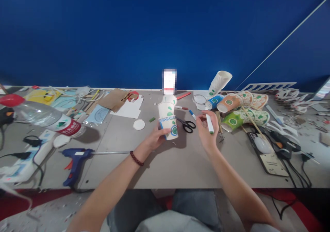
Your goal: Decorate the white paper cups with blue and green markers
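Observation:
In front of me my left hand [156, 135] is wrapped round a white paper cup [168, 123] with blue patterning and a round green-and-blue logo. Other white paper cups [165, 109] with green marks show directly above it; I cannot tell whether they touch it. My right hand [208, 130] grips a white marker [209, 122], its green end pointing down toward me. Between the hands lie black-handled scissors [189, 126], partly covered by the cup. A blue-tipped pen [192, 114] rests just beyond the scissors.
Left: a water bottle [46, 118], a power strip [31, 159] and a blue glue gun [77, 159]. A white disc [139, 124] lies nearer the middle. Right: a tall cup stack [219, 82], coloured paper cups [228, 103] and a phone [273, 163]. A lit screen [169, 80] stands behind.

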### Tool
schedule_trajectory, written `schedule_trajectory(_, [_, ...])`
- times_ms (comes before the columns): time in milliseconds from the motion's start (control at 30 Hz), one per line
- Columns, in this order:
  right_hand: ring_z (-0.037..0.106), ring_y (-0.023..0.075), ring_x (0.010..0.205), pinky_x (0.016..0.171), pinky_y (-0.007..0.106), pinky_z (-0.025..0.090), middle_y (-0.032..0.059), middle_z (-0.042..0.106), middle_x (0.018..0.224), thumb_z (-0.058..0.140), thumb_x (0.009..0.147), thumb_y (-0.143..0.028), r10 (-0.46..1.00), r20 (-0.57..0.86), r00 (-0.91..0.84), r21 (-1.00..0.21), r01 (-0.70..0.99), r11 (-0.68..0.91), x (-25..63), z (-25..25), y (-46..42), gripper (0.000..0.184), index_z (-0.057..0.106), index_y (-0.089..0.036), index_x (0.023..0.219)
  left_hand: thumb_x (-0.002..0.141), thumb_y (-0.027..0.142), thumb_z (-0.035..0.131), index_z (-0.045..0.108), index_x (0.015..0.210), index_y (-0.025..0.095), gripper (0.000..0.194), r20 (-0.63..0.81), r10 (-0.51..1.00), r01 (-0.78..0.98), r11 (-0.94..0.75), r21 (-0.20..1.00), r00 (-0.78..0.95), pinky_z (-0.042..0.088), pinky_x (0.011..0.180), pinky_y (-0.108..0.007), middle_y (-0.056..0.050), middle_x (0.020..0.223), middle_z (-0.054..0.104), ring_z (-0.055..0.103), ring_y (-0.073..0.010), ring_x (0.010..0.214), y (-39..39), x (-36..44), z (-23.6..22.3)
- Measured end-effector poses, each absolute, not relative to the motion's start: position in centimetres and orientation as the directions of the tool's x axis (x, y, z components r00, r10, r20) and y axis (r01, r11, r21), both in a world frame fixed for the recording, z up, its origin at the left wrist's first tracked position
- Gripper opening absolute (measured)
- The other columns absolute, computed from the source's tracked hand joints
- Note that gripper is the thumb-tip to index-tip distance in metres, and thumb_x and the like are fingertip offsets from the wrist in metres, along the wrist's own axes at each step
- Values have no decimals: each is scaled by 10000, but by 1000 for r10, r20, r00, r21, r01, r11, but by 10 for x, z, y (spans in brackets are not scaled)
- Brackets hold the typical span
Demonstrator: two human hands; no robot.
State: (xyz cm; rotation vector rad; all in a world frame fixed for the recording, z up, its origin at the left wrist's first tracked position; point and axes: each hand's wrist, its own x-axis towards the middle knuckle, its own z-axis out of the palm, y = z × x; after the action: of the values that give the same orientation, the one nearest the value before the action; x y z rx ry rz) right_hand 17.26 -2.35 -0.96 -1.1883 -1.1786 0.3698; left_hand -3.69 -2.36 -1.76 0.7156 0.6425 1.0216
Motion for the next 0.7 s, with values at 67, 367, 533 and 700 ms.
schedule_trajectory(67, [673,163,767,756,344,602,-13,644,833,689,847,-268,732,484,480,-875,290,388,178,-9,-17,217,626,-234,1052,651,287,881,614,1319,188,726,-103,896,-551,352,756,432,557,993,-492,-139,1233,738,712,-357,1148,-23,-41,-14])
schedule_trajectory(367, [674,156,773,819,351,587,-39,640,813,709,752,-215,607,420,674,-894,195,403,217,-12,11,313,611,-232,1049,622,286,803,617,1294,144,711,-120,936,-748,337,572,330,462,1154,-545,-110,1044,759,717,-329,1092,-18,-53,-4])
schedule_trajectory(533, [649,140,657,739,312,589,-87,597,681,698,714,-163,495,369,787,-889,144,435,247,-10,27,303,549,-245,965,616,322,781,627,1246,134,675,-104,939,-760,328,562,328,417,1191,-583,-152,1126,739,655,-377,1230,-17,-57,3])
schedule_trajectory(700, [576,129,571,648,316,564,-94,548,649,739,707,-237,518,327,790,-922,146,359,263,-8,31,264,567,-227,907,629,318,775,597,1312,151,726,-93,931,-736,338,587,353,424,1181,-600,-156,1211,729,630,-389,1280,-17,-59,5])
